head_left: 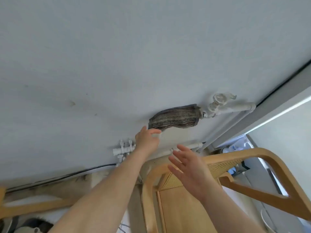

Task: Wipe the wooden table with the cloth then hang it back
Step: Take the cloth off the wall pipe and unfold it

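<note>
Two bare hands were raised toward a pale grey-white wall (117, 56) that filled most of the tilted view. The striped grey-brown cloth (173, 121) hung against that wall, draped over the stub of a white pipe beside a painted valve (218, 102). The left hand (147, 140) reached up with fingers loosely spread, its fingertips just at the cloth's lower corner; whether they touched the fabric could not be told, and nothing was gripped. The right hand (190, 169) hovered lower and apart from the cloth, palm open, fingers splayed, holding nothing.

A second white pipe (185, 148) ran along the wall below the cloth, with a cluster of white fittings (123, 148) to its left. A dark cable (67, 176) followed the foot of the wall, where the paint looked smudged and dirty. A curved light-wood chair back (252, 153) with a woven cane panel stood near the wall under the right hand, and a light wooden surface (181, 211) showed beneath it. A dark strip edged the wall at the right, next to a bright white frame (277, 111).
</note>
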Demonstrator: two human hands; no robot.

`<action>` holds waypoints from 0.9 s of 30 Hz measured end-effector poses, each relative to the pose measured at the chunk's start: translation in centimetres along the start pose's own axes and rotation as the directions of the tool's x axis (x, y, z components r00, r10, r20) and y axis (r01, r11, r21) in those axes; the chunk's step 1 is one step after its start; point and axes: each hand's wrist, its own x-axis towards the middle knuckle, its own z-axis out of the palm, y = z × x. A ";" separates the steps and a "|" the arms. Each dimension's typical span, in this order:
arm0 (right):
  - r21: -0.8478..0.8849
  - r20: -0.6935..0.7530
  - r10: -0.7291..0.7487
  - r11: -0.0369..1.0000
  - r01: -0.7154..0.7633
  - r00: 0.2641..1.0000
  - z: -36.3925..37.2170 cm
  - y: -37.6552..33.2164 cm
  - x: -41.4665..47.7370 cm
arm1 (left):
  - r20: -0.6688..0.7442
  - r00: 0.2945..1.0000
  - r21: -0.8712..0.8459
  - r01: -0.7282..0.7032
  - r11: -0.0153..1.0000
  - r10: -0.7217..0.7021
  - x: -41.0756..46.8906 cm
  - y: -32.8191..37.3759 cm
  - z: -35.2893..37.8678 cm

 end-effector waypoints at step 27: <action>-0.171 0.775 -0.090 0.923 0.345 0.625 -3.4 -6.3 -25.1 | -0.496 0.719 0.300 -0.385 0.873 0.487 -38.1 15.2 -6.0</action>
